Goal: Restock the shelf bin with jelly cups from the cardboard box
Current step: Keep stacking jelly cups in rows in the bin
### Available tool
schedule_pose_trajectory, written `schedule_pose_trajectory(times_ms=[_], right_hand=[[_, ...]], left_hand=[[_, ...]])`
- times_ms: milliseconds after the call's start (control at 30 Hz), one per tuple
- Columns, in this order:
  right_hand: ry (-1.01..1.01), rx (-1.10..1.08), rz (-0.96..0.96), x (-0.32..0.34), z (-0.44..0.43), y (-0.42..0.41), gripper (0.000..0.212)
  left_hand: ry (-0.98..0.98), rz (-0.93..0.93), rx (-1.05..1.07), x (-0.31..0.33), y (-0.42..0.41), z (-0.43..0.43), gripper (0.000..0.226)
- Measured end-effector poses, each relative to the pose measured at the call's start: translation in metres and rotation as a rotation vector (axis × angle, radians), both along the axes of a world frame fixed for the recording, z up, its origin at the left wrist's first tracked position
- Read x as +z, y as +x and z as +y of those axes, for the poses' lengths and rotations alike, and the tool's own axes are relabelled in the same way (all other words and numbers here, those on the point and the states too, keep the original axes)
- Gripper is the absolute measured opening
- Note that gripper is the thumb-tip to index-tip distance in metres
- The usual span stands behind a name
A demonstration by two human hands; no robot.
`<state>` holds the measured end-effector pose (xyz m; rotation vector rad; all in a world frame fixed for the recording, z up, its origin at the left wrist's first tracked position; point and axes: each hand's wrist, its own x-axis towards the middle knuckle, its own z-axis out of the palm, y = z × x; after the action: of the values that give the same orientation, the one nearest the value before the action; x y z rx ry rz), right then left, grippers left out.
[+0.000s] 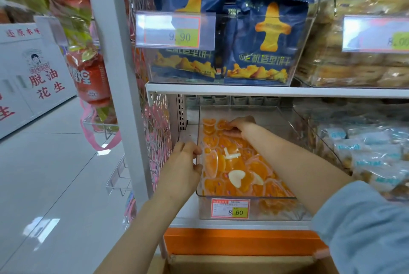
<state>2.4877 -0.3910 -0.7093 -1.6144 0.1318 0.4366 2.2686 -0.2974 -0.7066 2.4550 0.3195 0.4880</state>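
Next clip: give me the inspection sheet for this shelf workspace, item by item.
Surface: white shelf; the bin stands on it.
Job's things: clear bin partly filled with orange jelly cups; cardboard box open below.
Clutter: price tag on the bin front.
Hands: left hand grips the bin's left wall; right hand on cups at the back, grip unclear.
Cables: nothing seen.
Surroundings: biscuit packs on the shelf above; aisle floor to the left.
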Motion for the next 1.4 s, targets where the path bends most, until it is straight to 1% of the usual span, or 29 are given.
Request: schedule_pose_trajectory(times_ms=[67,200,300,367,500,633,733,800,867,933,967,1033,1067,1100,1133,1167,1200,1233,1267,1300,1400], right_hand=[[-0.02,-0.007,-0.013,-0.002,0.003,0.002,0.02],[-0.02,-0.009,-0.011,-0.004,0.006,0.004,0.022],[-0.013,0.009,0.014,-0.001,0.005,0.004,0.01],[0.019,0.014,0.046,0.001,0.002,0.005,0.008],[0.047,0.021,0.06,0.003,-0.001,0.004,0.021],[-0.032,0.035,0.023,0.001,0.001,0.004,0.014],[-0.059,0.039,0.0,-0.001,0.002,0.006,0.014],[-0.058,0.045,-0.006,-0.002,0.002,0.004,0.015],[-0.069,0.055,-0.014,-0.002,0.0,0.003,0.021],[-0.148,0.061,-0.056,0.002,-0.002,0.002,0.026],[-0.242,0.055,-0.109,0.004,-0.003,0.0,0.027],[-0.474,0.066,-0.295,0.012,-0.009,-0.002,0.022],[-0.553,0.121,-0.409,0.017,-0.013,-0.003,0.015],[-0.591,0.248,-0.515,0.023,-0.019,-0.004,0.011],[-0.615,0.442,-0.6,0.028,-0.026,-0.007,0.017],[-0.643,0.66,-0.638,0.033,-0.034,-0.012,0.028],[-0.695,0.844,-0.632,0.037,-0.041,-0.019,0.037],[-0.765,0.966,-0.617,0.039,-0.047,-0.026,0.042],[-0.83,1.024,-0.619,0.038,-0.051,-0.03,0.045],[-0.866,1.029,-0.642,0.033,-0.054,-0.032,0.044],[-0.807,0.894,-0.72,0.02,-0.053,-0.036,0.029]], left_hand=[[-0.001,0.005,0.0,0.0,0.0,0.0,0.026],[0.006,0.015,0.004,0.001,0.0,0.0,0.024],[0.008,0.024,0.009,0.002,0.001,-0.001,0.025],[0.01,0.029,0.009,0.002,0.0,-0.001,0.025],[0.012,0.03,0.005,0.002,-0.001,-0.001,0.026],[0.01,0.033,0.006,0.003,0.001,-0.001,0.026],[0.02,0.039,0.009,0.003,0.002,-0.001,0.026],[0.025,0.041,0.009,0.003,0.002,-0.001,0.026],[0.024,0.043,0.005,0.003,0.002,0.0,0.026],[0.021,0.043,-0.002,0.002,0.002,0.001,0.025],[0.021,0.041,-0.005,0.002,0.003,0.001,0.025],[0.023,0.035,-0.008,0.003,0.003,0.002,0.025],[0.024,0.029,-0.006,0.003,0.003,0.002,0.024],[0.029,0.022,-0.002,0.004,0.003,0.002,0.024],[0.036,0.01,0.001,0.004,0.004,0.001,0.023],[0.044,-0.006,0.004,0.005,0.004,0.001,0.022],[0.052,-0.029,0.005,0.007,0.005,0.0,0.021],[0.059,-0.052,0.002,0.008,0.005,-0.001,0.02],[0.063,-0.075,-0.005,0.01,0.006,-0.002,0.018],[0.062,-0.093,-0.016,0.012,0.006,-0.003,0.017],[0.034,-0.118,-0.065,0.016,0.011,-0.01,0.013]])
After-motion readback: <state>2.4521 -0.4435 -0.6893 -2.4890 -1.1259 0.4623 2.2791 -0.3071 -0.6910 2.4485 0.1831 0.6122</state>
